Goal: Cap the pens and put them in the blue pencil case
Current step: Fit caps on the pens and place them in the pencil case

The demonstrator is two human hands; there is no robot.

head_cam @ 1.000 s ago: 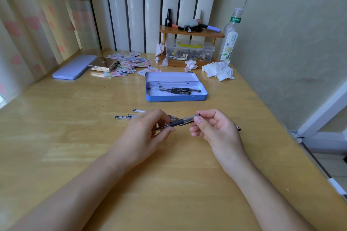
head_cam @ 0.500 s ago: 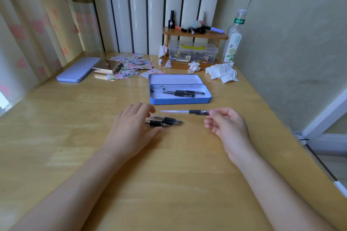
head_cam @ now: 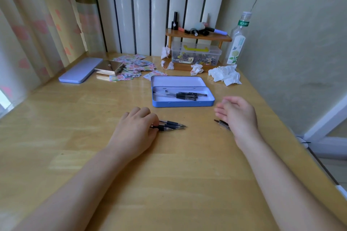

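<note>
The open blue pencil case (head_cam: 183, 103) lies mid-table with several capped black pens (head_cam: 187, 95) inside. In front of it, three uncapped pens (head_cam: 173, 125) lie side by side, tips pointing right. My left hand (head_cam: 138, 127) rests palm down on their rear ends, with fingers and thumb closed around the nearest one. My right hand (head_cam: 237, 115) hovers to the right of the case, empty, fingers apart. It partly hides a few dark pen caps (head_cam: 221, 123) lying on the table.
The case's lid (head_cam: 78, 72) lies far left beside a gold box (head_cam: 110, 67) and scattered stickers. A small wooden shelf (head_cam: 199, 36), a clear box, a bottle (head_cam: 236, 43) and crumpled tissues (head_cam: 225, 75) crowd the back. The table edge runs along the right.
My right hand carried the capped pen to the case, let it go there, and drew back right, empty. My left hand left that pen and settled on the loose pens.
</note>
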